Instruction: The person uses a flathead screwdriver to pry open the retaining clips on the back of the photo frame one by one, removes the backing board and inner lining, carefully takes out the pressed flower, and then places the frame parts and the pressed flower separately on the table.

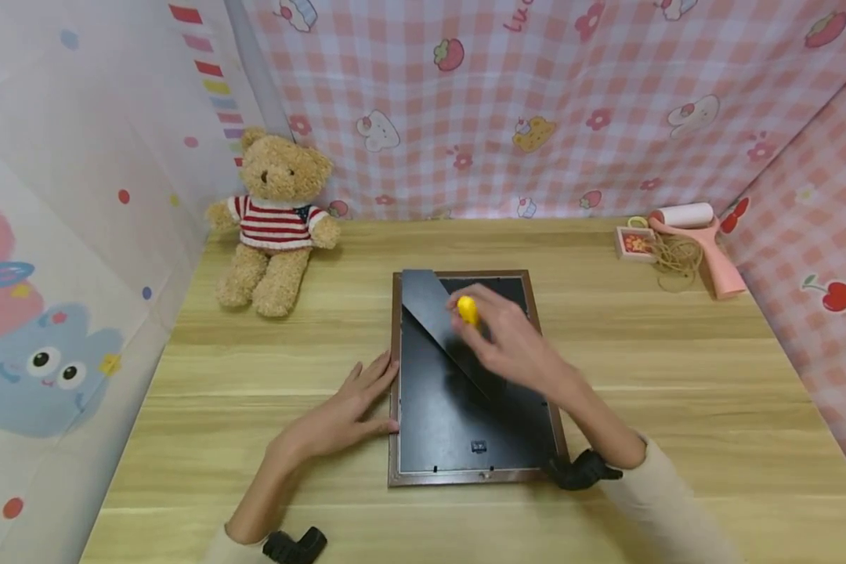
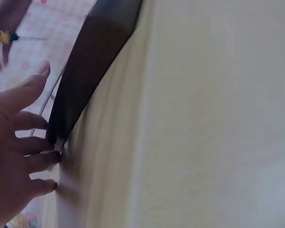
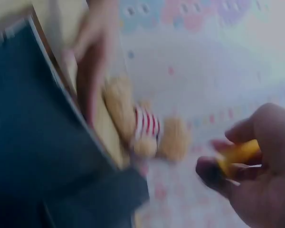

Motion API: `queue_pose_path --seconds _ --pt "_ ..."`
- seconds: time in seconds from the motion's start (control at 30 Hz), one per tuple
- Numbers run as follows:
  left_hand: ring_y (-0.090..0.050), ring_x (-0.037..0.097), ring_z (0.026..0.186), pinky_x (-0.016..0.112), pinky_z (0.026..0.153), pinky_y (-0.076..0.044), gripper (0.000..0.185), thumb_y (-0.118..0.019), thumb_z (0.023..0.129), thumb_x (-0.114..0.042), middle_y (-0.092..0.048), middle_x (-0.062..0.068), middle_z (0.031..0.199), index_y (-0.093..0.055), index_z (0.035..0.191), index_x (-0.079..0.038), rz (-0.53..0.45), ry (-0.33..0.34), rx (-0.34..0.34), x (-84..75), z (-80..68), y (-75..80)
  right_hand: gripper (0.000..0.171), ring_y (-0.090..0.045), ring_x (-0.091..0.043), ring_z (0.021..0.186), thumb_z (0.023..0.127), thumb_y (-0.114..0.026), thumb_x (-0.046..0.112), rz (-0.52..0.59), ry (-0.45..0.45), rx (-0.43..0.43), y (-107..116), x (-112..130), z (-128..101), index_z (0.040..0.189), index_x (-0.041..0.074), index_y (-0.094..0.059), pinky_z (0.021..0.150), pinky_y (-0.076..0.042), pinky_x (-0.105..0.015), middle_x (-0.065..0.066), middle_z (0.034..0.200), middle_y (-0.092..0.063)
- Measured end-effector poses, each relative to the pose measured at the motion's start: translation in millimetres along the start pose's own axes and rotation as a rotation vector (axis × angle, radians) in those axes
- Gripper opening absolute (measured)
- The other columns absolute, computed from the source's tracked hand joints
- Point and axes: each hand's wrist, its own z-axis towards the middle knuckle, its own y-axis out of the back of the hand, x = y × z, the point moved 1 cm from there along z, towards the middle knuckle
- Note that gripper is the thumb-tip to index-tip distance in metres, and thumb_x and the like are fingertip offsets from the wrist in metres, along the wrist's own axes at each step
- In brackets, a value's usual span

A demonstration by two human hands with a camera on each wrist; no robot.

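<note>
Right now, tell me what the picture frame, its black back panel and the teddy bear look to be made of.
Picture frame: brown moulding with a slight sheen, probably wood or wood-look plastic.
Black back panel: smooth, matte, flat board with a hinged stand, likely fibreboard or card.
Teddy bear: tan fuzzy plush, in a knitted-looking striped sweater.
The left hand rests against the frame's left edge.

Yellow tool (image 3: 237, 154) blurred; tip hidden in right hand (image 3: 256, 175).

Home craft nook: wooden table (image 1: 677, 368), pink gingham cloth (image 1: 536, 102), teddy bear (image 1: 275, 219).
</note>
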Motion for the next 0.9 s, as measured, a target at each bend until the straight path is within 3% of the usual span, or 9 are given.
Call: queue_pose_path --seconds 0.07,0.13,0.23,0.3,0.4,0.5,0.63,0.8,0.9 --pt "-0.006 0.043 0.17 0.041 0.138 0.01 0.1 -0.067 0.106 -0.054 -0.004 0.026 0.183 -0.018 0.174 0.001 0.003 0.023 0.007 -6.0 -8.3 -6.1 0.019 -0.069 -0.035 0.098 0.107 -0.063 -0.002 0.005 -0.079 -0.045 14.9 -24.7 6.5 0.124 -0.01 -0.068 0.088 -0.063 -0.049 -0.025 0.119 -0.071" --pt "-0.002 0.043 0.17 0.042 0.138 0.009 0.105 -0.068 0.105 -0.056 0.001 0.025 0.183 -0.014 0.174 0.001 -0.003 0.059 0.032 -15.3 -15.5 -12.1 0.019 -0.067 -0.039 0.099 0.107 -0.062 -0.004 -0.026 -0.182 -0.062 26.6 -53.8 13.1 0.123 -0.013 -0.067 0.091 -0.061 -0.052 -0.029 0.118 -0.069" --pt "0.005 0.049 0.168 0.053 0.138 0.007 0.121 -0.078 0.097 -0.056 0.01 0.027 0.182 -0.007 0.173 0.004 -0.024 0.128 0.078 -35.7 -22.3 -19.0 0.026 -0.061 -0.045 0.103 0.108 -0.062 0.001 -0.115 -0.336 -0.039 39.6 -95.4 19.9 0.127 -0.016 -0.065 0.094 -0.056 -0.057 -0.036 0.125 -0.065" --pt "0.007 0.053 0.167 0.057 0.137 0.007 0.133 -0.088 0.089 -0.054 0.013 0.031 0.18 -0.004 0.172 0.007 0.002 0.147 0.093 -47.2 -24.0 -23.1 0.033 -0.059 -0.046 0.104 0.109 -0.064 0.006 -0.165 -0.392 0.001 44.5 -118.5 24.3 0.133 -0.016 -0.064 0.092 -0.054 -0.058 -0.039 0.129 -0.063" --pt "0.006 0.052 0.167 0.045 0.137 0.015 0.15 -0.097 0.076 -0.055 0.014 0.035 0.178 -0.001 0.172 0.01 0.089 0.138 0.087 -53.4 -25.2 -30.8 0.042 -0.059 -0.046 0.105 0.109 -0.067 0.011 -0.192 -0.42 0.05 47.1 -141.9 29.6 0.143 -0.013 -0.062 0.089 -0.053 -0.055 -0.041 0.135 -0.061" --pt "0.004 0.043 0.169 0.032 0.133 0.022 0.155 -0.1 0.071 -0.054 0.011 0.037 0.178 0.001 0.171 0.01 0.181 0.114 0.064 -53.3 -25.9 -35.5 0.038 -0.058 -0.04 0.1 0.108 -0.068 0.01 -0.179 -0.419 0.081 45.7 -157.4 33.7 0.14 -0.011 -0.066 0.082 -0.049 -0.045 -0.037 0.128 -0.065" --pt "0.0 0.04 0.17 0.034 0.132 0.024 0.147 -0.1 0.077 -0.043 0.007 0.035 0.179 -0.001 0.172 0.01 0.235 0.102 0.049 -48.3 -24.5 -36.7 0.024 -0.056 -0.032 0.087 0.107 -0.069 0.006 -0.149 -0.399 0.097 43.6 -169.4 35.5 0.122 -0.012 -0.073 0.074 -0.043 -0.035 -0.029 0.106 -0.07" --pt "-0.009 0.043 0.169 0.046 0.134 0.021 0.134 -0.095 0.086 -0.038 0.004 0.029 0.182 -0.003 0.173 0.007 0.168 0.098 0.061 -37.6 -20.5 -20.9 0.019 -0.056 -0.032 0.086 0.106 -0.071 0.006 -0.16 -0.41 0.086 46.4 -178.4 31.7 0.112 -0.011 -0.074 0.076 -0.042 -0.036 -0.027 0.101 -0.071" --pt "-0.011 0.037 0.17 0.053 0.134 0.021 0.124 -0.087 0.092 -0.042 -0.002 0.025 0.183 -0.006 0.174 0.003 0.131 0.031 0.022 -18.5 -17.5 -11.0 0.02 -0.057 -0.035 0.089 0.106 -0.072 0.009 -0.177 -0.454 0.068 53.9 -183.2 25.9 0.111 -0.011 -0.072 0.079 -0.045 -0.041 -0.027 0.101 -0.069"
